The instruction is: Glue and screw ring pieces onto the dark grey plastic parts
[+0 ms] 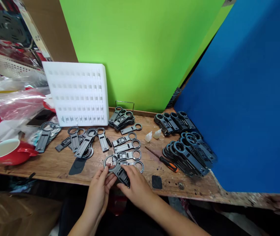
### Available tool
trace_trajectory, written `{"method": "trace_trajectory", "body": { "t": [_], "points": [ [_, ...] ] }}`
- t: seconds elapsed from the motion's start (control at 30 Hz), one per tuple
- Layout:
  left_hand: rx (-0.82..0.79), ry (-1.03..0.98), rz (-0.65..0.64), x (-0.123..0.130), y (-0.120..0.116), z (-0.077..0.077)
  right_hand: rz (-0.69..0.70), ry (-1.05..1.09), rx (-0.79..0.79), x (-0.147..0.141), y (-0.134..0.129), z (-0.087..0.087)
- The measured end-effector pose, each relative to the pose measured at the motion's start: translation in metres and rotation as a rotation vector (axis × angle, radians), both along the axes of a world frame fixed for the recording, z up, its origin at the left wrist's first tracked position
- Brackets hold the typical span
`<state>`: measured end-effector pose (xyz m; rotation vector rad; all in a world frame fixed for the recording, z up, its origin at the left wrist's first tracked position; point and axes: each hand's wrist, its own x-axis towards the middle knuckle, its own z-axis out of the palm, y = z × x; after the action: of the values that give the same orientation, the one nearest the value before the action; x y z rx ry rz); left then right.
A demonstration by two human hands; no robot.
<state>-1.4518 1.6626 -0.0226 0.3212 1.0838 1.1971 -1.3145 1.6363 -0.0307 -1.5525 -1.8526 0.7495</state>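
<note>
Both hands grip one grey plastic part with a ring at one end (117,168), just above the table's front edge. My left hand (102,183) has its fingers closed around the ring end. At the other end, my right hand (135,183) pinches the rectangular body, with thumb below and fingers on top. Directly behind lies a column of similar grey ring-ended parts (127,146), side by side with rings to the right. A loose group of the same parts (84,144) is to the left, and a small black piece (108,142) leans against a part there.
Stacks of ring-ended parts (189,152) stand at right, near a screwdriver (168,163) and two small whitish bottles (148,136). A white slotted foam block (78,95) stands behind. Left is a red mug (9,157). Green (140,49) and blue panels (248,108) border the wooden table (51,167).
</note>
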Motion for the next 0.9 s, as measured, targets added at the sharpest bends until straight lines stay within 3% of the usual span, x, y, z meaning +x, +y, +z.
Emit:
{"method": "trace_trajectory", "body": {
  "t": [0.13, 0.3, 0.43, 0.57, 0.7, 0.9],
  "points": [
    [-0.022, 0.028, -0.155, 0.011, -0.007, -0.002, -0.137, -0.061, 0.055, 0.021, -0.011, -0.016],
    [-0.016, 0.105, -0.296, 0.018, -0.011, -0.014, -0.373, -0.187, 0.080, 0.070, -0.027, -0.036],
    [-0.015, 0.147, -0.387, 0.022, -0.015, -0.025, -0.460, -0.347, 0.068, 0.105, -0.033, -0.052],
    [0.045, 0.196, -0.461, 0.033, -0.022, -0.030, -0.503, -0.431, 0.063, 0.120, -0.031, -0.061],
    [0.180, 0.245, -0.601, 0.049, -0.028, -0.017, -0.495, -0.356, 0.203, 0.120, -0.035, -0.056],
    [0.431, 0.189, -0.985, 0.079, -0.039, 0.031, -0.607, 0.015, 0.203, 0.130, -0.050, -0.043]
  ]
}}
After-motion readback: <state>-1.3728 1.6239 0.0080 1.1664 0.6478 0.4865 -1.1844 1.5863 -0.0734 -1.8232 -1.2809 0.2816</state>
